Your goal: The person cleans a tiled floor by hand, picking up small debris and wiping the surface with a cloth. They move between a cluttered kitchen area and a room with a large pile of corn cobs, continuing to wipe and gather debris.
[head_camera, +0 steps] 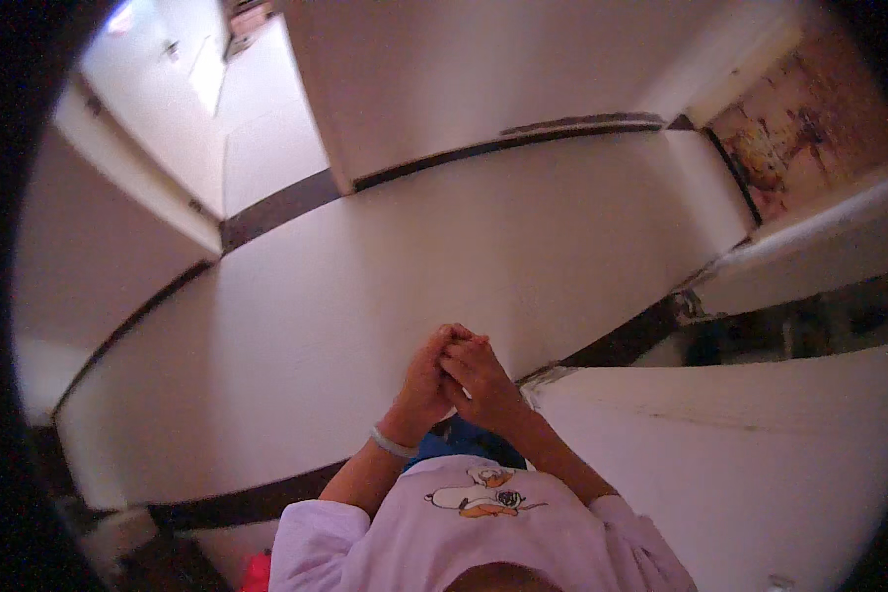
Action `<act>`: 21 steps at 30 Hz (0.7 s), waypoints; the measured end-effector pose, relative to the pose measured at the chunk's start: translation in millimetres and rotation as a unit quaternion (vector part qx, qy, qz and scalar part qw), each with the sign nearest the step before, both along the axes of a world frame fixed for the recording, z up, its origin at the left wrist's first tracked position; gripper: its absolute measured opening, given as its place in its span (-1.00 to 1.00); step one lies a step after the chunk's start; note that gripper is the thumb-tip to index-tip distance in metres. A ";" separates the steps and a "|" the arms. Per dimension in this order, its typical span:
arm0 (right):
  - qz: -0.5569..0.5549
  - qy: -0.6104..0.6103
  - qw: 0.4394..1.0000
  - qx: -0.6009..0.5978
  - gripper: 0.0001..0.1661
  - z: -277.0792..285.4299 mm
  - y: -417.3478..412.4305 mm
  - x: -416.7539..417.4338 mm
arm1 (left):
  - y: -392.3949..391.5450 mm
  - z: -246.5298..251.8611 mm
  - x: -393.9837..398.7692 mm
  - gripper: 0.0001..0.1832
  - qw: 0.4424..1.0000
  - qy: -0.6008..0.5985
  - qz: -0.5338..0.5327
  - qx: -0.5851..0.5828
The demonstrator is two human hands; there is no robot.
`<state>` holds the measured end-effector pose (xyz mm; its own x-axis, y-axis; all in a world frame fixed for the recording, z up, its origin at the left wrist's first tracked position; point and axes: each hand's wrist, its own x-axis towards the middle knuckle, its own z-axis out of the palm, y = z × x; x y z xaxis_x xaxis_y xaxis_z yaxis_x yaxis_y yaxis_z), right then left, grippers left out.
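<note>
My left hand and my right hand are clasped together in front of my body. Their fingers are curled and overlap at the top, and a small gap shows between them lower down. No object is visible in either hand, though the inside of the clasp is hidden. A pale bracelet circles my left wrist. Just below the hands are blue trousers and a pale T-shirt with a cartoon print.
A light, smooth floor with dark borders stretches around me. A doorway with a dark threshold opens at the upper left, with a door beside it. Walls flank it, and a patterned panel stands upper right. Something red lies lower left.
</note>
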<state>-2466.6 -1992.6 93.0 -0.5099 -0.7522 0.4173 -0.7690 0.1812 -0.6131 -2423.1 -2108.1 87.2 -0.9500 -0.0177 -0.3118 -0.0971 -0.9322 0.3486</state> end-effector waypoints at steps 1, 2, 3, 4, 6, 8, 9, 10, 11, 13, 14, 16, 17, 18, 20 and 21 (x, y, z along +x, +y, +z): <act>-0.027 0.001 0.999 -0.018 -0.61 -1.5 4.7 -28.3 | 2.4 -0.1 -35.9 -0.68 1.000 0.007 -0.029 -0.010; -0.058 0.008 0.998 -0.015 -0.62 1.5 10.3 -56.9 | 6.2 0.5 -71.3 -0.68 0.998 0.013 -0.057 -0.019; -0.092 0.019 0.995 -0.015 -0.63 -12.3 25.1 -66.7 | 19.7 -16.4 -85.7 -0.68 0.996 0.009 -0.086 -0.009; -0.123 0.030 0.992 -0.014 -0.64 -15.0 30.8 -95.0 | 26.2 -21.2 -116.5 -0.67 0.994 0.004 -0.111 0.000; -0.162 0.007 0.985 -0.058 -0.66 -34.9 44.8 -153.0 | 38.2 -22.5 -187.2 -0.66 0.987 0.015 -0.157 -0.014; -0.177 -0.025 0.981 -0.076 -0.66 -53.6 68.9 -208.7 | 58.0 -14.7 -250.6 -0.65 0.980 0.036 -0.181 -0.069; -0.170 -0.032 0.983 -0.068 -0.65 -96.0 103.4 -210.5 | 94.6 -57.9 -248.8 -0.65 0.983 0.038 -0.174 -0.040; -0.167 -0.051 0.982 -0.075 -0.64 -91.1 101.0 -248.7 | 96.6 -62.5 -281.3 -0.65 0.984 0.027 -0.172 -0.027; -0.167 -0.028 0.983 -0.070 -0.65 -80.2 105.4 -287.9 | 98.2 -62.9 -317.6 -0.64 0.985 0.016 -0.169 -0.014; -0.200 0.013 0.979 -0.030 -0.66 -44.5 119.1 -337.8 | 102.2 -28.3 -377.7 -0.62 0.978 0.032 -0.204 -0.015; -0.198 0.011 0.979 -0.036 -0.65 -36.1 125.5 -360.3 | 111.6 -11.7 -401.2 -0.61 0.976 0.039 -0.214 -0.012; -0.185 0.026 0.981 -0.046 -0.63 -35.5 146.7 -420.6 | 130.0 -2.2 -458.2 -0.59 0.975 0.034 -0.219 -0.036; -0.193 0.035 0.980 -0.031 -0.63 -40.0 159.6 -443.4 | 138.3 -7.9 -481.8 -0.58 0.974 0.030 -0.220 -0.048; -0.194 0.043 0.980 -0.024 -0.63 -42.9 165.3 -466.5 | 143.1 -17.4 -503.0 -0.59 0.975 0.066 -0.202 -0.064; -0.203 0.047 0.978 0.010 -0.63 -51.9 181.9 -508.3 | 162.0 -27.4 -543.8 -0.56 0.977 0.044 -0.193 -0.081; -0.214 0.048 0.975 0.037 -0.63 -45.8 188.0 -543.2 | 168.3 -18.8 -584.9 -0.54 0.977 0.037 -0.190 -0.088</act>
<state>-3009.9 -1804.6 47.2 -0.7444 -0.5094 0.4318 -0.6671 0.5380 -0.5154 -3008.0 -1939.8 68.4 -0.9181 0.2944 -0.2655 -0.3935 -0.7581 0.5201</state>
